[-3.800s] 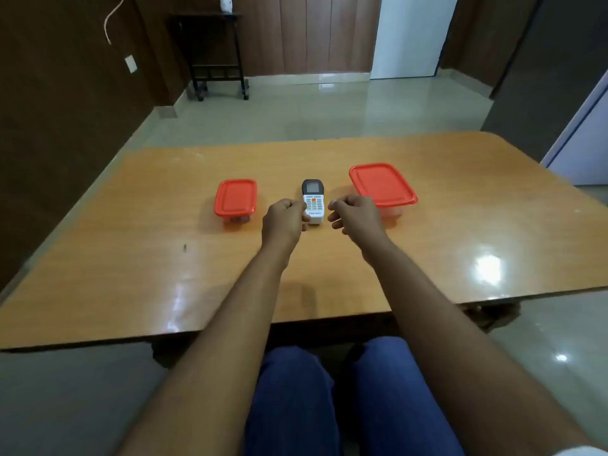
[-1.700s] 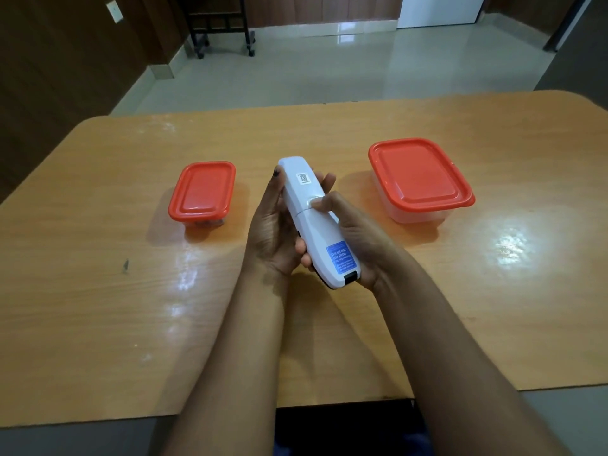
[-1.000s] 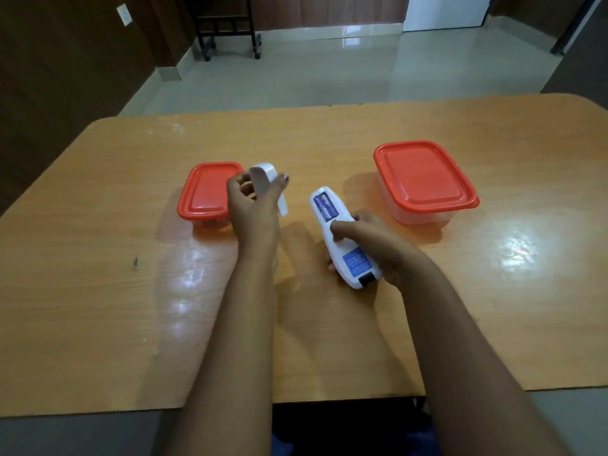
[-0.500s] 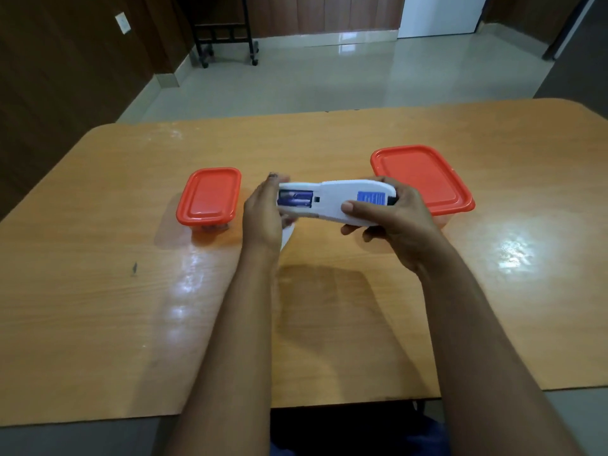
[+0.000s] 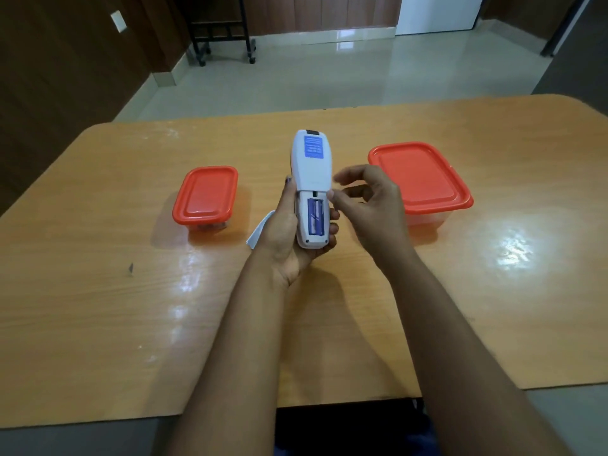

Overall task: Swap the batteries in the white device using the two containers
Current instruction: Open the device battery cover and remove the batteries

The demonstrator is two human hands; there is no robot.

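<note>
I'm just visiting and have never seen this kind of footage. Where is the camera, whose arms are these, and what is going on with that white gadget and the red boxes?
There is no robot here. The one camera sits on a person's head and looks down, so the arms are the wearer's own. The left hand grips a white device, a remote turned back side up, with its battery bay open and batteries showing. The right hand hovers beside it, fingers loosely curled, holding nothing. The device's loose cover peeks out behind the left hand. On the wooden table stand a small container on the left and a larger container on the right, both shut with red lids.
</note>
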